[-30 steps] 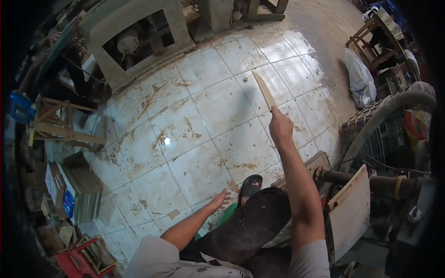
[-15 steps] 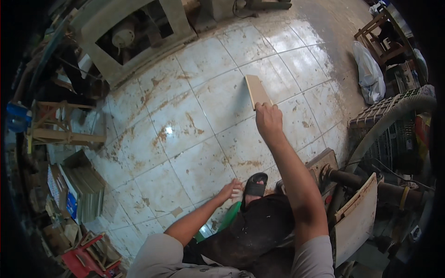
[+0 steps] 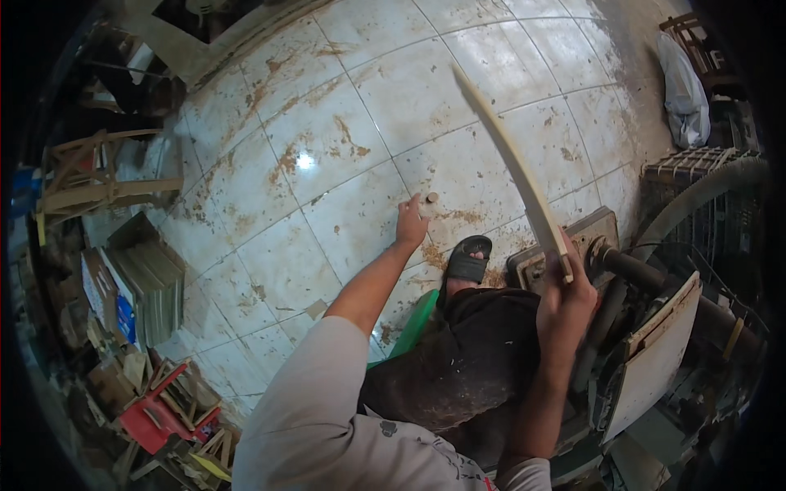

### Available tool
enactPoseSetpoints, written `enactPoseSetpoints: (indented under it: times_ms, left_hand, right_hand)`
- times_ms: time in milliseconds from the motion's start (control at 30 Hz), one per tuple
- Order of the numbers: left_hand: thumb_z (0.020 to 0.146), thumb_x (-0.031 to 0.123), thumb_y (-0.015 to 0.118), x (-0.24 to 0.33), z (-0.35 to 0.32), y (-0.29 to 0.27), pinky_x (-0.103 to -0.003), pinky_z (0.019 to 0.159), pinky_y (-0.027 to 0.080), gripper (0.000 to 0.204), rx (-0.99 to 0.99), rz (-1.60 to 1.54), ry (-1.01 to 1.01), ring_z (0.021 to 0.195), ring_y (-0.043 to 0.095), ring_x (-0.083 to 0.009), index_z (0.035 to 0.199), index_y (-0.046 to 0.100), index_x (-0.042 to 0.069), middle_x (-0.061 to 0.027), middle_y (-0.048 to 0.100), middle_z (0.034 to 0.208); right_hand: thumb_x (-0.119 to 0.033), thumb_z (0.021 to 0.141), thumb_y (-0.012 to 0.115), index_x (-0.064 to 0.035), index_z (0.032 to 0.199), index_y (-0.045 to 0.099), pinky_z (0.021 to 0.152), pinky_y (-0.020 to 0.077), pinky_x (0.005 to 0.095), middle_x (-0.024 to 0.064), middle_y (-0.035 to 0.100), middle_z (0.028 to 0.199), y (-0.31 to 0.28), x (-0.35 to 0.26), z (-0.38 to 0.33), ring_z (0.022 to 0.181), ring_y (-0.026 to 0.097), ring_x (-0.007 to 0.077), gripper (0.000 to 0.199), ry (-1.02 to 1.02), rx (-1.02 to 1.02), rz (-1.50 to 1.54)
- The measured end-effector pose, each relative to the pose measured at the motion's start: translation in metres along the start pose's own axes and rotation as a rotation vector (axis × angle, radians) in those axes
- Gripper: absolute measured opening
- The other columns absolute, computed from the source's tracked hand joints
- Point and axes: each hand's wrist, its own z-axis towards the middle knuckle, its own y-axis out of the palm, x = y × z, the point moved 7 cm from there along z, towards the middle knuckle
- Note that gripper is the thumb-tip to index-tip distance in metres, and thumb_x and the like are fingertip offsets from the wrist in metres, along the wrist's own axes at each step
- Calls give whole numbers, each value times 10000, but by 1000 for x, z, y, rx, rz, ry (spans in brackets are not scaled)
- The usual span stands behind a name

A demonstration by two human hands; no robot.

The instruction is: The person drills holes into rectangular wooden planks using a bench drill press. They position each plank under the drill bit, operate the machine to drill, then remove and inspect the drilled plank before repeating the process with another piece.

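Observation:
My right hand grips the near end of a long, thin wooden board, which is tilted up with its pale narrow edge toward me. Its far end points away over the tiles. My left hand reaches low toward the tiled floor with fingers apart and nothing in them. Just beyond its fingertips lies a small round brown piece, perhaps wood; whether a finger touches it I cannot tell.
A sandalled foot rests beside a green plastic edge. At right stand a leaning board, a metal pipe and a ribbed hose. Stacked panels, a wooden frame and a red stool line the left.
The board has come nearer and been raised in my right hand, turning edge-on. My left hand has moved forward from beside the foot to the small round piece.

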Motion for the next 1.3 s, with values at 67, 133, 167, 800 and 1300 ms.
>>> enactPoseSetpoints:
  times_ms: [67, 133, 167, 800, 1300]
  left_hand:
    - [747, 137, 746, 15, 5, 12, -416, 908, 454, 608, -74, 96, 49, 1045, 537, -359, 1298, 490, 120, -166, 464, 1191]
    - [745, 125, 745, 24, 13, 28, -411, 892, 465, 604, -127, 187, 72, 1031, 547, -349, 1297, 498, 143, -157, 458, 1176]
    - [748, 128, 743, 26, 17, 34, -408, 882, 470, 587, -145, 232, 65, 1025, 552, -343, 1287, 509, 150, -152, 468, 1154]
    - [941, 167, 569, 103, -25, -78, -344, 942, 481, 394, -891, -1397, -268, 1101, 589, -227, 1297, 483, 21, -138, 611, 1171]
    - [896, 176, 646, -194, -106, -418, -209, 624, 433, 129, 225, -1365, -50, 674, 515, -74, 833, 617, 67, 13, 565, 738]
  right_hand:
    - [36, 890, 553, -41, 1222, 603, 734, 500, 283, 206, 682, 1000, -2, 18, -6, 857, 680, 183, 345, 114, 42, 132]
    - [40, 902, 542, -19, 1218, 599, 760, 495, 282, 191, 685, 1024, -4, 29, -7, 929, 636, 127, 327, 237, 65, 237]
    - [41, 900, 544, -17, 1215, 599, 765, 495, 282, 193, 682, 1033, -5, 29, -6, 938, 642, 137, 325, 211, 78, 216]
    - [-44, 890, 502, 53, 1150, 601, 659, 447, 265, 75, 612, 840, -14, 52, -15, 739, 507, 110, 295, 121, 132, 287]
    - [-303, 976, 494, 21, 1262, 539, 826, 444, 455, 254, 618, 1077, -26, 92, -17, 966, 588, 415, 434, -164, 156, -453]
